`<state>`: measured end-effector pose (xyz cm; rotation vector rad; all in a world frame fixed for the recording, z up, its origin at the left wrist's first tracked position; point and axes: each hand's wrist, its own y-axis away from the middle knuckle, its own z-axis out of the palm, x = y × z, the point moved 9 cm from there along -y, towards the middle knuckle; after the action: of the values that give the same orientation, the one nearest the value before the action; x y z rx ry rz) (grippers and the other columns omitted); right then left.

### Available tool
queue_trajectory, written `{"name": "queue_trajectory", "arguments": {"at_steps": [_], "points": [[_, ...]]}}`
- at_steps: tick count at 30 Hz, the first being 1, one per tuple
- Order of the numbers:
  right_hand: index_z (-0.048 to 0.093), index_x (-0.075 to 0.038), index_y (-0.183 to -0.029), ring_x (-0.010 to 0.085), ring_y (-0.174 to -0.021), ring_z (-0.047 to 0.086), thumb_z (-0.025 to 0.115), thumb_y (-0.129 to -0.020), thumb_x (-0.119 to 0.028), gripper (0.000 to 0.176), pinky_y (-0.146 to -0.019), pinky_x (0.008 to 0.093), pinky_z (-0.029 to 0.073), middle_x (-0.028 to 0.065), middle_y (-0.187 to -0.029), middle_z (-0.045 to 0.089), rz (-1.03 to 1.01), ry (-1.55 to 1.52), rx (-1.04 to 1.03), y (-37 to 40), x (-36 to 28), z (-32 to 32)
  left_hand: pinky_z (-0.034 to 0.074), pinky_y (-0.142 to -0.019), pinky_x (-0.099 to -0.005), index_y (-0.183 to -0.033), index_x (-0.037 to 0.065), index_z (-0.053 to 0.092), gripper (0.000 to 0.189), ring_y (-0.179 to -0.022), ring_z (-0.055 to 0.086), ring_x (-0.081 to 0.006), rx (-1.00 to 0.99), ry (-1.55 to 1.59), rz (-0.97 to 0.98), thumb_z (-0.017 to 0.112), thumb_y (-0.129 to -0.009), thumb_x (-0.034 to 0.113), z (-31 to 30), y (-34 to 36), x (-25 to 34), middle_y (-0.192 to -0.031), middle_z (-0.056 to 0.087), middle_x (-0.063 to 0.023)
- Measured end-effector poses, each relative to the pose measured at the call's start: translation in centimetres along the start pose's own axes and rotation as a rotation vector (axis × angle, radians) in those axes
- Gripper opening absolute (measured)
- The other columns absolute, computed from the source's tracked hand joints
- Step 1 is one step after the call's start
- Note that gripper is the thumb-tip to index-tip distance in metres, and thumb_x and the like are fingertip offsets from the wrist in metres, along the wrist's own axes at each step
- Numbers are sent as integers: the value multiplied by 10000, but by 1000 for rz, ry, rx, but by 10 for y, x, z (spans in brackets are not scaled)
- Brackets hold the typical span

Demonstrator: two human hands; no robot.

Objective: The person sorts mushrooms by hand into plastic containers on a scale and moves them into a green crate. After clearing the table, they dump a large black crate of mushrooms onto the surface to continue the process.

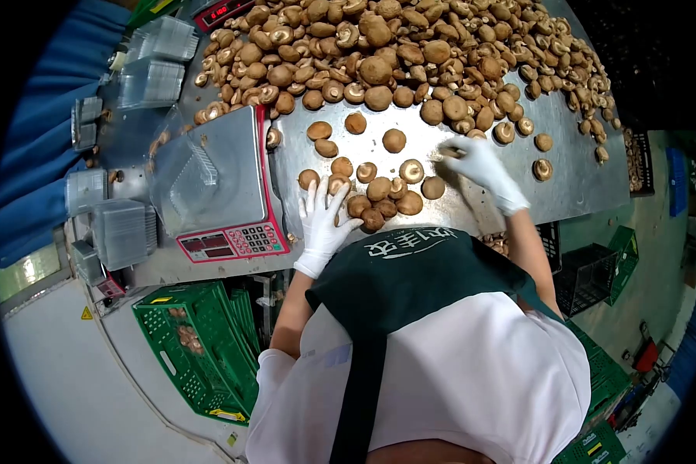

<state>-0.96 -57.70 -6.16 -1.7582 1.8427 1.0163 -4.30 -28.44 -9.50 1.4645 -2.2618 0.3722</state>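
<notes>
My left hand, in a white glove, rests on the metal table with its fingers spread, touching the left edge of a group of brown mushrooms. My right hand, also gloved in white, is above the table to the right of that group. Its fingers are bent around something small at their tips that I cannot make out. A large heap of mushrooms covers the far part of the table. A few loose ones lie between the heap and my hands.
A scale with a clear plastic tray on it stands at the left. Stacks of clear trays are beyond it. Green crates stand below left, and black crates are below right.
</notes>
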Motion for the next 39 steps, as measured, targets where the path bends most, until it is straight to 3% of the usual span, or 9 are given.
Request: {"name": "queue_trajectory", "arguments": {"at_steps": [5,11,15,22,24,30,32,35,39], "points": [[682,-71,-982,333,-782,645,633,-729,-133,266,-704,378,509,183,-871,664,368,379,-239,108,99,-52,196,-1034,-609,-1268,274,545,680,-1332,270,-355,66,-135,97,757,-648,456,1,-26,5,-1424,358,-106],[690,-108,-988,347,-846,636,604,-746,-202,273,-755,395,508,200,-912,648,460,358,-97,128,92,-57,155,-1091,-515,-1265,174,545,629,-1341,267,-343,228,-1,39,715,-726,449,-7,-94,-13,-1432,352,-135],[677,-99,-1036,327,-858,645,629,-815,-272,285,-773,368,509,164,-944,666,187,345,-37,65,43,-20,208,-1069,-509,-1248,144,556,539,-1313,314,-353,311,64,-32,677,-779,379,-21,-122,-42,-1404,384,-152],[672,-102,-1029,332,-787,629,625,-787,-157,253,-703,393,507,162,-858,661,-353,136,74,-50,-98,41,362,-1022,-397,-1182,64,592,459,-1223,437,-354,375,202,-155,709,-761,204,-45,-72,-64,-1339,450,-197],[637,-54,-894,344,-739,621,621,-760,-136,158,-656,431,493,163,-769,634,-566,354,155,-86,-111,90,361,-1025,-396,-1182,53,589,451,-1224,437,-352,371,166,-191,702,-770,197,-49,-54,-60,-1340,448,-198],[623,-43,-808,360,-706,622,573,-714,-107,124,-612,435,499,186,-700,611,-590,532,94,-119,-114,149,382,-1007,-385,-1165,51,599,413,-1192,472,-335,364,198,-217,689,-784,182,-45,-28,-49,-1302,487,-175],[640,-58,-851,350,-708,626,607,-701,-159,184,-619,437,499,178,-715,618,-579,408,61,-105,-115,123,396,-994,-383,-1159,53,602,401,-1170,495,-329,380,185,-199,687,-786,174,-48,-26,-37,-1277,510,-168],[628,-85,-1099,264,-873,649,639,-751,-243,382,-724,366,516,149,-943,662,-259,-106,-102,-77,-83,82,475,-895,-354,-1122,59,613,377,-1043,590,-298,357,348,-19,704,-765,139,-53,-25,2,-1155,597,-144],[583,-38,-1188,215,-1057,579,575,-837,-267,419,-889,344,475,100,-1169,612,-98,-958,-254,-18,-28,41,517,-823,-334,-1196,161,579,505,-999,621,-266,-47,181,235,738,-721,215,-15,-21,50,-1139,613,-87]]}}
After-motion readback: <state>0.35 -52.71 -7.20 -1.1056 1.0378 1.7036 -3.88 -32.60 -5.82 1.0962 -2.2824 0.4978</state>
